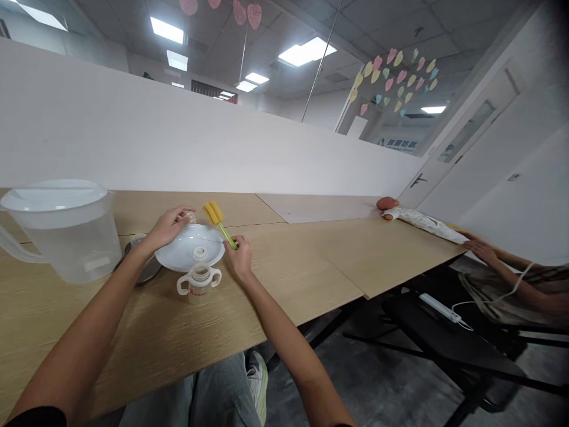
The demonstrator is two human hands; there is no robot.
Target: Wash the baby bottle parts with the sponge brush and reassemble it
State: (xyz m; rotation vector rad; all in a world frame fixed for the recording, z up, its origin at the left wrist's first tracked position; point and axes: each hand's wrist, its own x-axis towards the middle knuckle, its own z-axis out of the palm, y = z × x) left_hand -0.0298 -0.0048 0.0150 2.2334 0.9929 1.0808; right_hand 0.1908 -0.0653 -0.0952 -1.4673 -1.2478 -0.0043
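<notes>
Nearest: the cup (200, 289), upright and open-topped on the bench (288, 279), handles out to left and right. Both forearms flank it; low sleeves or elbows would be the likeliest thing to tip it.

Just beyond: the bowl (166, 261), a white ring (200, 254) inside toward its near side. Ring looks loose; better not to nudge it.

Left: pan (151, 273), partly hidden behind the left forearm; pitcher (71, 237) farther left, best kept clear of that elbow.

Right of the bowl: right hand (240, 256), grip closed on the handle of the brush (214, 213), yellow head up and to the far left. Grip sits low on the handle; a hold nearer the head should steer better.

Farthest: left hand (168, 227) over the bowl's far-left rim, grip apparently around a clear piece (191, 217), mostly hidden. Light finger pressure should suffice.
</notes>
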